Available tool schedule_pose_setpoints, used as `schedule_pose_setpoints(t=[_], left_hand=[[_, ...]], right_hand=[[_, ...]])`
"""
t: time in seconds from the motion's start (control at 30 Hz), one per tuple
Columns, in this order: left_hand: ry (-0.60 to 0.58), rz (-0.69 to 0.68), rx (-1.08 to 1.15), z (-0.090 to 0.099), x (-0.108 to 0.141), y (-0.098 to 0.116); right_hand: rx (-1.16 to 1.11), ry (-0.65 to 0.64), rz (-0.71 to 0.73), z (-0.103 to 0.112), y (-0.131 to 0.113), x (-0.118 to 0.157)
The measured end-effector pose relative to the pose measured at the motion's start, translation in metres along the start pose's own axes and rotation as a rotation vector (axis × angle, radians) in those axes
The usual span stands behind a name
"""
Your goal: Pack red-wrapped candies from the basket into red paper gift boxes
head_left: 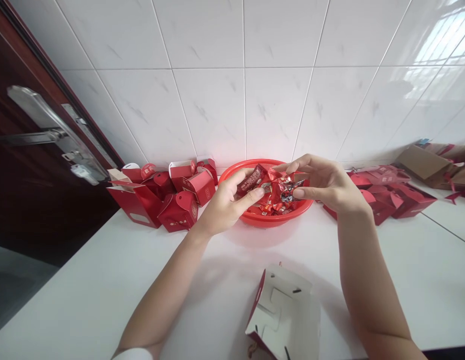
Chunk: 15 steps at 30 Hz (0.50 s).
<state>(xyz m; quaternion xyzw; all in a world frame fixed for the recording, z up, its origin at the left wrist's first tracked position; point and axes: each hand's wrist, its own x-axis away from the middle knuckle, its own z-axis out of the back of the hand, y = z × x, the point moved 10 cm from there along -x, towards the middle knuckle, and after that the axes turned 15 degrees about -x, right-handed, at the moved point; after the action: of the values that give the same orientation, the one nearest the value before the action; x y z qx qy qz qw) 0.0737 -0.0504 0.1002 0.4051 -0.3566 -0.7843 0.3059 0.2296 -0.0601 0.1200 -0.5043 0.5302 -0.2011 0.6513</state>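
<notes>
Both of my hands are over a red plastic basket (281, 220) against the tiled wall. My left hand (226, 202) is closed on red-wrapped candies (254, 181), thumb on top. My right hand (328, 185) grips a shiny red and dark wrapped candy (287, 194) between thumb and fingers. The two handfuls meet above the basket, so which candy belongs to which hand is partly unclear. More red packets lie in the basket below. Nearer to me, a small carton (292, 320) stands with its top open, white inside and red outside, with dark slots in its walls.
Several red gift boxes (177, 210) stand to the left of the basket. More folded red boxes (390, 192) lie to the right, beside a brown cardboard box (423, 165). A dark door with a metal handle (48, 135) is at the far left, past the white table's (104, 285) edge.
</notes>
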Motion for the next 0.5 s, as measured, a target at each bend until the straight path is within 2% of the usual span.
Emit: schedule_pose_setpoints(t=[0.3,0.5], left_hand=[[-0.091,0.000,-0.027,-0.005,0.006,0.003],[-0.123,0.027,-0.004,-0.005,0.008,0.002]], right_hand=[[0.004,-0.061,-0.004,-0.004,-0.004,0.005],[0.047,-0.033,0.090,0.005,-0.021,0.014]])
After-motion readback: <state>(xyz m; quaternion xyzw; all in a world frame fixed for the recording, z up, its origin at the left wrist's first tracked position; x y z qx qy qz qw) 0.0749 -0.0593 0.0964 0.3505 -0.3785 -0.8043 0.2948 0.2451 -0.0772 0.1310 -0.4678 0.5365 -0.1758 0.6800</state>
